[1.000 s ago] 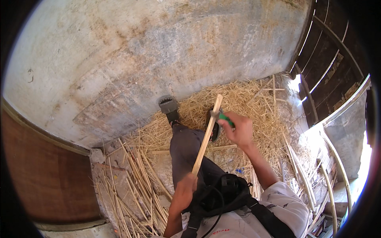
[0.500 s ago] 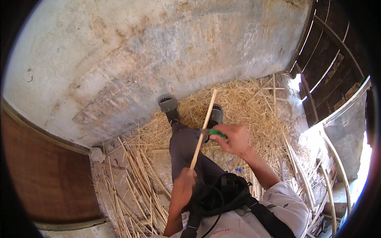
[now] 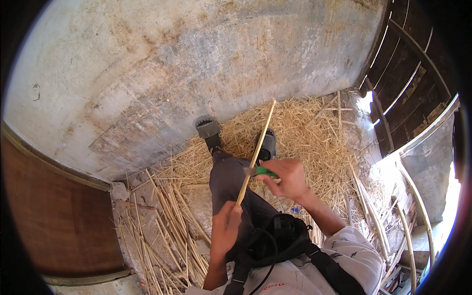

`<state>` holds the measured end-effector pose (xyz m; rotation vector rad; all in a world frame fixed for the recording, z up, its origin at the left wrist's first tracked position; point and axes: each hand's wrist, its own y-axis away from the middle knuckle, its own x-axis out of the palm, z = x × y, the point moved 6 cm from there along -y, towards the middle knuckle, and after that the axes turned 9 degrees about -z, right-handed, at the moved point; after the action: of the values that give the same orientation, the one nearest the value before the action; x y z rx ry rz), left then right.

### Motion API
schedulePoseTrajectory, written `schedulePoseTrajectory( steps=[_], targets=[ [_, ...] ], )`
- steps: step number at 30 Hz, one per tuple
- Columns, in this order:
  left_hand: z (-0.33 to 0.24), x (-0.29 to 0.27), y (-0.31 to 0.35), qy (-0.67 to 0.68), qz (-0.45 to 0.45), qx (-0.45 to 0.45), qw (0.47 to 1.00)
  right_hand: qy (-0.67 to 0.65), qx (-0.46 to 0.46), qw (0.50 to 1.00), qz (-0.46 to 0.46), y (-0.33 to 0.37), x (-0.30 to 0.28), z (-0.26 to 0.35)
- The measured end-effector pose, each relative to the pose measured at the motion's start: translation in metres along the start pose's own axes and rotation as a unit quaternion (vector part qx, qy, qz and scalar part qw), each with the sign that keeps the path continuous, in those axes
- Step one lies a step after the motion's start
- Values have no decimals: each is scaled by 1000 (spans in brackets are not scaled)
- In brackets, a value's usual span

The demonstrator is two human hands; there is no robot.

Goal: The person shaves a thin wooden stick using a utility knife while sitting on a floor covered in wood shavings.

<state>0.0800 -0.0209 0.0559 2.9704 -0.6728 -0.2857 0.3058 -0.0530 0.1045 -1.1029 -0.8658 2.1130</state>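
Observation:
A pale bamboo strip (image 3: 260,142) slants up and away over my thighs, its lower end in the closed fingers of my left hand (image 3: 226,223). My right hand (image 3: 286,178) grips a knife by its green handle (image 3: 266,171). The short blade (image 3: 250,171) lies across the strip, a little above my left hand, and looks slightly blurred. The lower end of the strip is hidden in my left palm.
Shavings (image 3: 314,132) cover the floor around my sandals (image 3: 207,126). Loose strips (image 3: 169,226) lie at the left, by a brown panel (image 3: 59,206). A stained wall (image 3: 221,59) stands ahead. Long poles (image 3: 405,236) lean at the right, below dark boards (image 3: 408,64).
My left hand and the strip have risen slightly, the strip's far end now farther up and right. My right hand with the knife has moved slightly left and down along the strip.

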Motion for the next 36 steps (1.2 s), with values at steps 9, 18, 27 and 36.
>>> schedulePoseTrajectory(
  steps=[9,18,27,36],
  targets=[
    [6,0,15,-28,-7,-4,1000,41,96,991,-79,-16,-22,-46],
    [3,-6,18,-66,-44,19,997,26,136,990,-9,-9,-20,-62],
    [-22,-7,-1,-123,-94,53,987,-68,139,988,32,12,1,-22],
    [-18,-7,-7,-122,-113,73,983,-120,71,988,63,15,6,1]
  ],
)
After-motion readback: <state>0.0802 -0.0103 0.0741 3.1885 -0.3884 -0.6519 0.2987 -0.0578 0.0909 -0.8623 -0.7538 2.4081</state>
